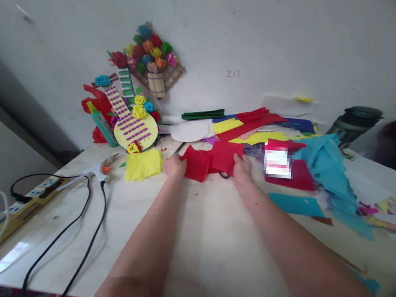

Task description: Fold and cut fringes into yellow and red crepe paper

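Both arms reach forward over the white table. My left hand (pixel 175 166) is closed on the left edge of a red crepe paper square (pixel 197 164). Another red crepe paper square (pixel 226 157), slightly higher, is pinched at its right side by my right hand (pixel 243 171). The two red pieces overlap or touch between my hands; exactly how they join I cannot tell. Below the right piece shows a dark loop (pixel 224 174), perhaps a scissors handle. Yellow crepe paper squares (pixel 143 164) lie just left of my left hand.
A glue gun (pixel 97 171) with a black cord lies at left, near a yellow power strip (pixel 28 210). Behind it stand a decorated paper guitar (pixel 136 129) and a green glue bottle (pixel 103 126). Blue crepe paper (pixel 330 163) and a dark bottle (pixel 355 124) are at right.
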Tool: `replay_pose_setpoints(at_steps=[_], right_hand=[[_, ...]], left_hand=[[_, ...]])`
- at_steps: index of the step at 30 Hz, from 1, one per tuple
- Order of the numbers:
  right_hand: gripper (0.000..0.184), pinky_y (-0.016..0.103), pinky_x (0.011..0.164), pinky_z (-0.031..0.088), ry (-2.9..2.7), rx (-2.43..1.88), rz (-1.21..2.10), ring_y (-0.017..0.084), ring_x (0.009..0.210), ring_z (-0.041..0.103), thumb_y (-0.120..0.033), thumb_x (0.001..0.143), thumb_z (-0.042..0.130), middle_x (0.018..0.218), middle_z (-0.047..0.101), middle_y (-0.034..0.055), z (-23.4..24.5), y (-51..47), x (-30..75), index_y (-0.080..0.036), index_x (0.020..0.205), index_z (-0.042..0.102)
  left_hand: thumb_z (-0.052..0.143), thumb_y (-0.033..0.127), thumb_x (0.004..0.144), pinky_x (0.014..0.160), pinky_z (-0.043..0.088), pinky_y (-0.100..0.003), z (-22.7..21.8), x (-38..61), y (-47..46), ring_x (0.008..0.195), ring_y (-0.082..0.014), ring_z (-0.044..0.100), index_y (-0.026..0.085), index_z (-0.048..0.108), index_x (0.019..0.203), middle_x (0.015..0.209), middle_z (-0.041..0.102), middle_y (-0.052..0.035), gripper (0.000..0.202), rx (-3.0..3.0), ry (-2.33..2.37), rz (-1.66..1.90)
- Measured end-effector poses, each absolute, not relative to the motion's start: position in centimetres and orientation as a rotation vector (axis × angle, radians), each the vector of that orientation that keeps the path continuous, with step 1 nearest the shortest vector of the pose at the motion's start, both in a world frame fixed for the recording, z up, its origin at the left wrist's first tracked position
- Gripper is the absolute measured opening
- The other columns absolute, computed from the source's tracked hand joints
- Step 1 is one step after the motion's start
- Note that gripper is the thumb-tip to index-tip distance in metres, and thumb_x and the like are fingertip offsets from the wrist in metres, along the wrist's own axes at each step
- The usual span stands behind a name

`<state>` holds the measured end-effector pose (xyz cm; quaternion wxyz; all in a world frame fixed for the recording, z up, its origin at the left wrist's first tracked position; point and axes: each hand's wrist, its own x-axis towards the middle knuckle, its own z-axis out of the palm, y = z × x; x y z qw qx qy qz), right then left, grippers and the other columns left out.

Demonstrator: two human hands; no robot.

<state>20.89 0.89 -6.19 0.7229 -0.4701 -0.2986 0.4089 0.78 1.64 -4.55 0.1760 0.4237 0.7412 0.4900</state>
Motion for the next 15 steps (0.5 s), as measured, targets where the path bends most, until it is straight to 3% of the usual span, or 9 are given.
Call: replay_pose_setpoints(at_steps=[8,15], right_hand=[[0.028,0.028,0.055,0.045,-0.679,-1.065,0.879,0.014,0.063,0.054,-0.035,0.063,0.053,0.077,0.061,0.0026,-6.3,1.0,21.0,-0.019,0.085,0.053],[0.028,0.029,0.055,0.046,-0.688,-1.103,0.876,0.015,0.063,0.055,-0.035,0.065,0.053,0.083,0.061,0.0045,-6.6,1.1,21.1,-0.019,0.088,0.054]], left_hand=[[0.056,0.03,0.059,0.071,0.035,-0.032,-3.1,-0.8,1.1,0.065,-0.0187,0.05,0.022,0.046,0.059,0.054,0.045,0.0009,0.014,1.136,1.925,1.859],[0.054,0.035,0.062,0.069,0.038,-0.03,-1.4,-3.4,0.7,0.067,-0.0176,0.051,0.021,0.046,0.065,0.066,0.053,-0.0019,0.016,1.001,2.185,1.832]])
